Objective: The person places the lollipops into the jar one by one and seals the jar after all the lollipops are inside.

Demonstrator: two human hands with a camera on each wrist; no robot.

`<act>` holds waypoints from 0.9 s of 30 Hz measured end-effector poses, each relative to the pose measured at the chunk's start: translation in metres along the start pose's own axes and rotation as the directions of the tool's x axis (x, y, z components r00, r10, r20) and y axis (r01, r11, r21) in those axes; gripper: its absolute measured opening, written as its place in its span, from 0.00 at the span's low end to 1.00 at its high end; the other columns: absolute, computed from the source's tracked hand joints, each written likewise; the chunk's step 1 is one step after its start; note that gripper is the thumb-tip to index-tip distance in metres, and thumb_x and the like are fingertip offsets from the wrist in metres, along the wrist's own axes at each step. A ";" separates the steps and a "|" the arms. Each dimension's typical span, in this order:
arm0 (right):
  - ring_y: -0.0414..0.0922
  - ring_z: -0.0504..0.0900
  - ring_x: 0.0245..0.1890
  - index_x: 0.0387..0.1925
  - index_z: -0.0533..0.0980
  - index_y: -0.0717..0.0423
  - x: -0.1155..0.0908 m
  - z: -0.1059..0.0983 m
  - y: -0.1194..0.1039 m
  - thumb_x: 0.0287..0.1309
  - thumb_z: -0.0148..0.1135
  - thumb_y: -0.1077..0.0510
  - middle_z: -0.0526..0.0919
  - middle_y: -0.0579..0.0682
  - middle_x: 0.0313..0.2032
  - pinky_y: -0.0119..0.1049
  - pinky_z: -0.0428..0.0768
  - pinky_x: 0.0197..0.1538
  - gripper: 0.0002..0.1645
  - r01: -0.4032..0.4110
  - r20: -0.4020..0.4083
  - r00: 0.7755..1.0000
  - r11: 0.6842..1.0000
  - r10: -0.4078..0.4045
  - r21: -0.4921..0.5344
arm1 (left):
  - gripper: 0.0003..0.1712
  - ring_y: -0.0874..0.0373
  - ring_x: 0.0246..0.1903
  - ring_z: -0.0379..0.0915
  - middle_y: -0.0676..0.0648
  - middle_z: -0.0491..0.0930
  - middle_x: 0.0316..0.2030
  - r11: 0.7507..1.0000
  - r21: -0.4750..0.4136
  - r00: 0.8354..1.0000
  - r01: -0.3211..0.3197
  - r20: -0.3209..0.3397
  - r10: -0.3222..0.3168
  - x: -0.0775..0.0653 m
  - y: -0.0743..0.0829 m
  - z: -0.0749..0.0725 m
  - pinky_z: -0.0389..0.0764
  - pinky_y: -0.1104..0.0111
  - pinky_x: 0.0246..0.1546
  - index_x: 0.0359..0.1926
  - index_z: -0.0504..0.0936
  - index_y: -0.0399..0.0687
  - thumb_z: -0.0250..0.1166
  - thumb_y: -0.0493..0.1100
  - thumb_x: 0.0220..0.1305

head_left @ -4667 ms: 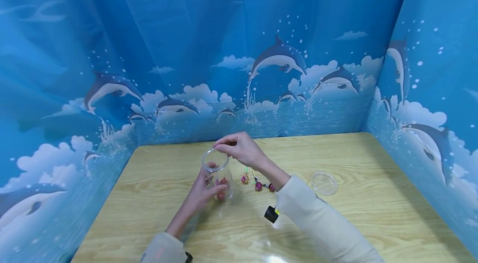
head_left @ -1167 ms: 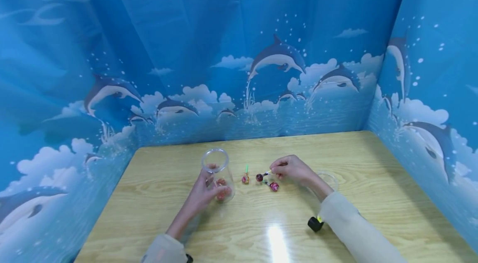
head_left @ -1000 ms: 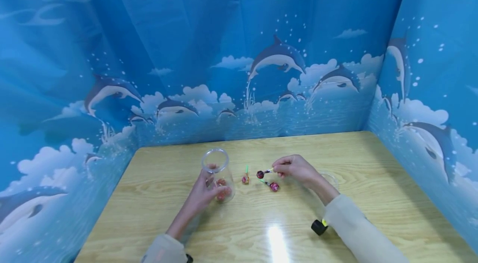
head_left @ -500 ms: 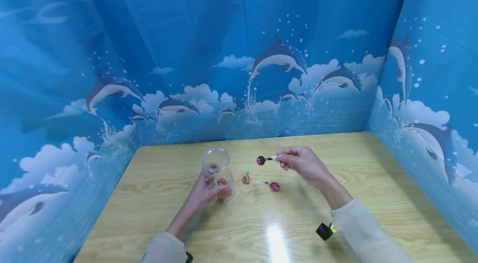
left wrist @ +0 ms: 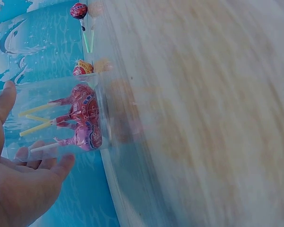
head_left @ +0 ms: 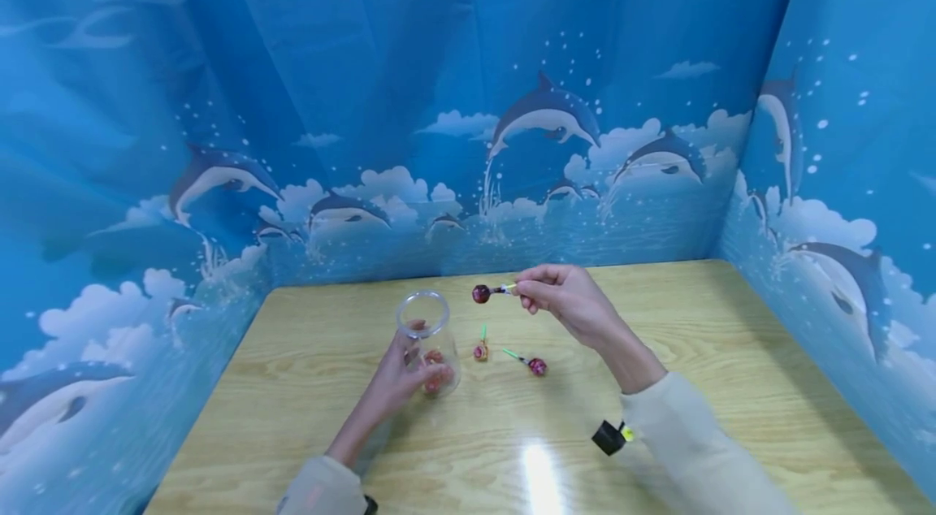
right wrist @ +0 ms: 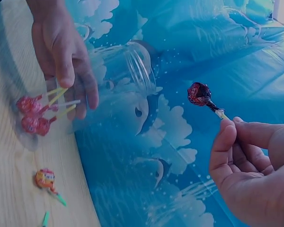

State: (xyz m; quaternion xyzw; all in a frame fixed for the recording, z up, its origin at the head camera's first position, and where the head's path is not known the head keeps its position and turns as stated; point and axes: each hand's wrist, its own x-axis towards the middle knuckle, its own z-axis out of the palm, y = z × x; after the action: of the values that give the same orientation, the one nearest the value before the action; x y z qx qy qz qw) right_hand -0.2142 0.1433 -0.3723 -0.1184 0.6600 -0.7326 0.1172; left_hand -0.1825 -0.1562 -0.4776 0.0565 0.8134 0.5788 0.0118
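My left hand (head_left: pixel 395 378) wraps round a clear plastic jar (head_left: pixel 448 343), which stands upright and uncovered on the table. Several red and pink wrapped lollipops (left wrist: pixel 87 111) sit at its bottom with their sticks up. My right hand (head_left: pixel 578 308) pinches another lollipop by its pale yellow stick. The dark red head of this lollipop (right wrist: pixel 199 93) points left, raised to the right of the jar's rim. On the table beside the jar lie an orange-wrapped lollipop (head_left: pixel 480 352) and a pink lollipop (head_left: pixel 537 366), both on green sticks.
The wood-grain table (head_left: pixel 307 352) meets a blue dolphin-print curtain (head_left: pixel 409 133) at its back and sides. A small black device (head_left: pixel 608 438) hangs at my right sleeve. My right forearm crosses the table's right part and covers the clear lid's earlier spot.
My right hand left the jar's rim, picked the dark red lollipop up off the table by its stick, and lifted it, then moved it left towards the jar. My left hand stayed put.
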 end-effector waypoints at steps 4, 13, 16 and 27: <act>0.43 0.81 0.34 0.51 0.79 0.71 0.007 0.010 -0.002 0.71 0.64 0.62 0.85 0.56 0.39 0.32 0.84 0.39 0.15 0.015 0.016 1.000 1.000 -0.015 0.016 | 0.49 0.33 0.61 0.74 0.29 0.68 0.68 1.000 -0.013 1.000 0.003 0.007 -0.003 0.000 -0.001 0.001 0.69 0.38 0.66 0.72 0.62 0.38 0.79 0.36 0.54; 0.42 0.81 0.34 0.52 0.79 0.73 0.019 0.028 -0.002 0.71 0.62 0.65 0.85 0.57 0.39 0.32 0.83 0.39 0.14 0.018 0.053 0.998 0.999 -0.021 0.049 | 0.49 0.37 0.56 0.80 0.29 0.71 0.66 0.999 -0.036 1.000 0.000 0.019 0.000 0.002 0.000 0.000 0.78 0.45 0.61 0.72 0.61 0.36 0.79 0.35 0.55; 0.42 0.81 0.34 0.52 0.78 0.74 0.022 0.034 -0.001 0.71 0.61 0.65 0.85 0.55 0.38 0.32 0.83 0.39 0.15 0.015 0.062 0.998 0.999 -0.018 0.051 | 0.48 0.35 0.56 0.79 0.27 0.71 0.65 0.999 -0.046 1.000 0.000 0.008 0.001 0.000 0.004 0.002 0.77 0.42 0.61 0.72 0.61 0.34 0.78 0.32 0.55; 0.43 0.82 0.33 0.50 0.81 0.70 0.032 0.057 0.002 0.70 0.63 0.66 0.85 0.58 0.39 0.32 0.84 0.40 0.11 0.012 0.107 0.994 0.997 -0.020 0.076 | 0.48 0.40 0.50 0.83 0.27 0.76 0.59 0.997 -0.071 0.999 0.016 0.040 -0.014 0.001 0.001 -0.001 0.86 0.58 0.46 0.72 0.60 0.38 0.78 0.35 0.56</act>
State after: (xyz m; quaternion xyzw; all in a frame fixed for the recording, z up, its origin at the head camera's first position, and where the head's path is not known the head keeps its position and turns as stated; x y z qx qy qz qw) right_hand -0.2259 0.0795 -0.3679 -0.1586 0.6235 -0.7505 0.1511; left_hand -0.1837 -0.1570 -0.4763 0.0615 0.7922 0.6062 0.0344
